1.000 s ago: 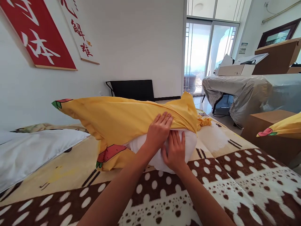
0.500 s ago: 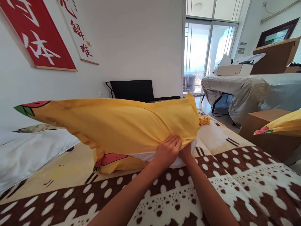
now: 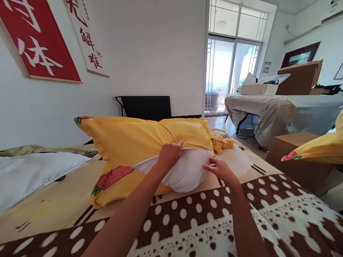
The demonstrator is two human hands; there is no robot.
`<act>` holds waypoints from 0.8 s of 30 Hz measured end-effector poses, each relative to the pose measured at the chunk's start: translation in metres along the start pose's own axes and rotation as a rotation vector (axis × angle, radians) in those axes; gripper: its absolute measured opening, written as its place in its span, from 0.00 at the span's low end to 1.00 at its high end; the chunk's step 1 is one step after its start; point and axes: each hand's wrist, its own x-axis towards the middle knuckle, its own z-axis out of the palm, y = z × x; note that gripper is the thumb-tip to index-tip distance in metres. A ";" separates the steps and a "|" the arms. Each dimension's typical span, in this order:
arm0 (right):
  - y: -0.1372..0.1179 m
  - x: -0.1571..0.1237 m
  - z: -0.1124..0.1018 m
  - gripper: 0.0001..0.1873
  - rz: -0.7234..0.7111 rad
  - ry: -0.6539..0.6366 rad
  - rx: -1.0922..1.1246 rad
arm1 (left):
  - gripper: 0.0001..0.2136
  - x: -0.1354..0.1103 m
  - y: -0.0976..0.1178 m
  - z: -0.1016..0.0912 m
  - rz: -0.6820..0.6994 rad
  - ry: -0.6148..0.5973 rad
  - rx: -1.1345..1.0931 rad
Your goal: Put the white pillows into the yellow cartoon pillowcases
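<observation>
A yellow pillowcase (image 3: 128,135) with red carrot prints lies on the bed around a white pillow (image 3: 187,167). The pillow bulges out through the case's opening on the near side. My left hand (image 3: 170,152) is closed on the upper edge of that opening and holds the cloth up. At the right end of the opening, my right hand (image 3: 221,168) rests its fingertips against the pillow, fingers slightly apart, not wrapped round anything.
A patterned blanket (image 3: 198,228) covers the bed. Crumpled yellow cloth (image 3: 222,143) lies beyond the pillow's right end, and another white pillow (image 3: 34,175) at the left. At the right are a cardboard box (image 3: 289,157) and another yellow pillowcase (image 3: 313,148).
The pillowcase has dropped and its left corner has drawn in. More white pillow shows at the opening. My right hand has come out from under the cloth to the pillow's right side.
</observation>
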 end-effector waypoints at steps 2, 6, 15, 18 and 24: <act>-0.007 -0.003 0.009 0.24 -0.018 -0.002 -0.111 | 0.08 0.001 0.011 0.004 0.078 0.004 0.006; -0.024 -0.007 0.029 0.27 -0.032 0.129 -0.289 | 0.10 0.017 0.031 0.017 0.205 0.033 0.013; -0.017 0.011 0.075 0.33 -0.158 0.208 -0.129 | 0.06 0.054 0.068 0.067 0.332 0.028 -0.054; -0.018 0.010 0.093 0.27 -0.104 0.195 -0.152 | 0.08 0.055 0.070 0.080 0.356 0.008 -0.073; -0.009 0.014 0.096 0.33 -0.123 0.143 -0.142 | 0.06 0.042 0.030 0.084 0.322 0.130 -0.070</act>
